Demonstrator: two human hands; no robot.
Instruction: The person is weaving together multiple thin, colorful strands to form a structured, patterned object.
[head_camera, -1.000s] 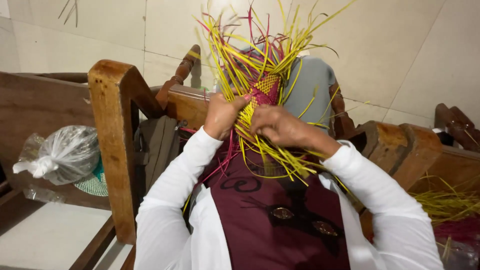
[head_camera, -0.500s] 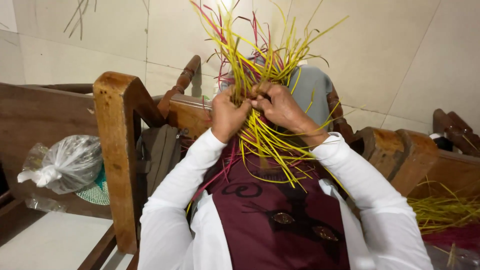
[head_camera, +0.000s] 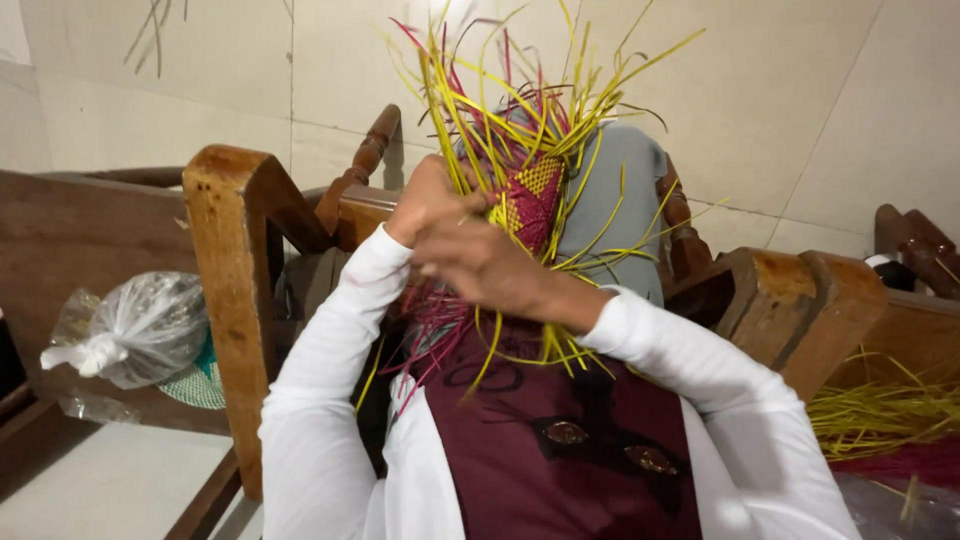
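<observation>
I hold a half-woven piece of yellow and magenta strips (head_camera: 533, 195) up in front of me, its loose ends fanning upward and hanging down over my maroon garment. My left hand (head_camera: 428, 195) grips the piece at its left side. My right hand (head_camera: 480, 262) crosses in front, just below the left, with fingers closed on strips at the base of the woven patch. Both arms wear white sleeves.
A wooden armrest post (head_camera: 232, 270) stands to the left, with a knotted clear plastic bag (head_camera: 140, 328) beyond it. A grey cloth (head_camera: 615, 215) hangs over the wooden bench back (head_camera: 790, 300). Loose yellow and magenta strips (head_camera: 885, 420) lie at the right.
My right hand has moved left and now crosses in front of and below the left hand. The woven piece has been raised and turned, showing the woven patch again.
</observation>
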